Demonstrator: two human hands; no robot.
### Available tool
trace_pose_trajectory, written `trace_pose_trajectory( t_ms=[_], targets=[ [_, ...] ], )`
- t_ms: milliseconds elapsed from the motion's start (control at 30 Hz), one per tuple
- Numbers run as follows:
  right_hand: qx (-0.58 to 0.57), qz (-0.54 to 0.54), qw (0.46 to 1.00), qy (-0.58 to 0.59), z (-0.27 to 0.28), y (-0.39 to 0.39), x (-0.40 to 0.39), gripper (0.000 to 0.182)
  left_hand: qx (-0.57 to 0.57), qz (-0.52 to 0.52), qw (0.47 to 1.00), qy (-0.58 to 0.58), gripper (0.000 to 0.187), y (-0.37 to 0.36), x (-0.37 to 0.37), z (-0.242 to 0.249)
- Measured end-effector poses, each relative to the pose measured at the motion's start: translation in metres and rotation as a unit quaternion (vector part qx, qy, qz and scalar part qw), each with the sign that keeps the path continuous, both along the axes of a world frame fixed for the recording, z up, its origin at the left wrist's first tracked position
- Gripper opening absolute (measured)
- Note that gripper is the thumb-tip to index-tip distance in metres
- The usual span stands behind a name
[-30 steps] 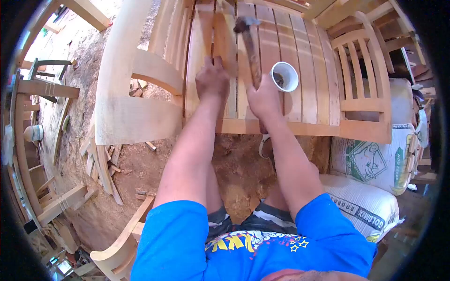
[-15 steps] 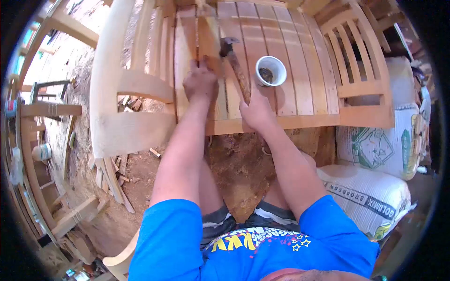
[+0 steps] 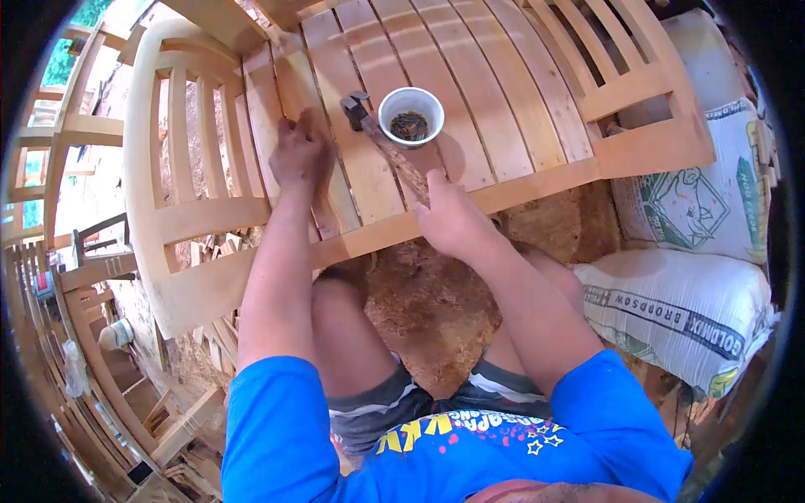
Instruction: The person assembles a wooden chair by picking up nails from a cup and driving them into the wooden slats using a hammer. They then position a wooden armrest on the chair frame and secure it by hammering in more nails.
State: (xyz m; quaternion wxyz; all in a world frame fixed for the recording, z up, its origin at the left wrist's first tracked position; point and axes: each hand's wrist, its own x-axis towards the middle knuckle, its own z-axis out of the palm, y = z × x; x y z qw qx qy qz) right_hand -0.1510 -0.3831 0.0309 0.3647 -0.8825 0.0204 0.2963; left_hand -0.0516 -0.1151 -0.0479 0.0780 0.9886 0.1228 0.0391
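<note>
My right hand (image 3: 453, 218) is wrapped round the wooden handle of a claw hammer (image 3: 398, 163), near the front rail of a slatted wooden bench seat (image 3: 377, 193). The hammer's dark metal head points away from me, just left of a white plastic cup (image 3: 411, 94). Thin dark nails (image 3: 409, 126) lie in the bottom of the cup, which stands upright on the slats. On the left slats rests my left hand (image 3: 300, 158), fingers curled and drawn together at the wood. Whatever is between its fingertips is hidden.
Slatted bench sides rise at the left (image 3: 189, 142) and right (image 3: 633, 92). Printed white sacks (image 3: 679, 310) are stacked at right. Wood offcuts (image 3: 220, 339) lie on the ground at left, near wooden frames (image 3: 92, 277). My knees are below the front rail.
The view has shifted and turned, so bench and cup appear farther left. The hammer head has come lower, closer to me and the cup. My left hand stays on the left slats.
</note>
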Motion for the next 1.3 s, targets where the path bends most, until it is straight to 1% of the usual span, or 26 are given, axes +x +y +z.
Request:
trace_pose_trajectory(
  t_ms=[100,167,200,300,333,400,433,467,500,567,667,700,800,900,1000,1100,1200,1300],
  targets=[
    [-0.023,-0.013,1.0,-0.005,0.001,-0.008,0.006,0.038,-0.016,-0.003,0.999,-0.045,0.037,0.001,-0.005,-0.008],
    [-0.028,-0.012,0.999,-0.023,0.004,-0.013,0.013,0.038,-0.007,0.006,0.997,-0.071,0.033,-0.006,-0.01,-0.008],
    [-0.031,-0.014,0.999,-0.031,0.006,-0.016,0.017,0.038,-0.031,0.02,0.995,-0.09,0.03,-0.01,-0.011,-0.007],
    [-0.03,-0.017,0.998,-0.053,0.002,-0.022,0.026,0.038,-0.113,0.104,0.983,-0.105,0.03,-0.024,-0.024,-0.012],
    [-0.03,-0.018,0.998,-0.051,0.003,-0.023,0.027,0.035,-0.154,0.129,0.974,-0.103,0.035,-0.026,-0.024,-0.014],
    [-0.026,-0.013,0.998,-0.05,0.005,-0.022,0.029,0.03,-0.252,0.145,0.954,-0.071,0.039,-0.025,-0.025,-0.013],
    [-0.022,-0.012,0.999,-0.044,0.005,-0.02,0.03,0.032,-0.3,0.152,0.94,-0.056,0.042,-0.022,-0.024,-0.011],
    [-0.02,-0.012,0.999,-0.038,0.003,-0.019,0.031,0.035,-0.385,0.147,0.911,-0.021,0.046,-0.018,-0.024,-0.009],
    [-0.019,-0.016,0.999,-0.031,0.003,-0.019,0.032,0.038,-0.453,0.143,0.88,-0.001,0.045,-0.012,-0.022,-0.012],
    [-0.02,-0.019,0.999,-0.03,0.007,-0.015,0.03,0.038,-0.583,0.131,0.8,0.046,0.041,-0.002,-0.017,-0.026],
    [-0.016,-0.003,1.0,-0.021,0.009,-0.011,0.03,0.038,-0.577,0.075,0.813,-0.011,0.041,-0.015,-0.008,-0.003],
    [-0.013,0.009,1.0,-0.018,0.008,-0.009,0.032,0.038,-0.57,0.074,0.818,-0.018,0.039,-0.017,-0.001,0.002],
    [0.003,-0.012,0.997,-0.076,0.002,-0.004,0.033,0.025,-0.548,0.067,0.832,-0.046,0.032,-0.017,0.024,0.011],
    [-0.023,-0.002,0.999,-0.045,-0.003,0.003,0.045,0.037,-0.483,0.035,0.872,-0.077,0.028,-0.013,0.044,0.005],
    [-0.03,-0.004,0.998,-0.046,0.002,0.012,0.054,0.037,-0.552,0.089,0.825,-0.088,0.029,-0.013,0.05,-0.005],
    [-0.033,0.003,0.998,-0.049,-0.006,0.022,0.06,0.037,-0.555,0.038,0.825,-0.099,0.036,-0.008,0.051,-0.015],
    [-0.016,-0.001,0.998,-0.067,-0.01,0.029,0.059,0.043,-0.578,0.011,0.812,-0.087,0.037,-0.008,0.048,-0.018],
    [0.001,-0.012,0.994,-0.11,-0.013,0.033,0.057,0.038,-0.579,-0.017,0.81,-0.093,0.033,-0.004,0.044,-0.017]
  ],
)
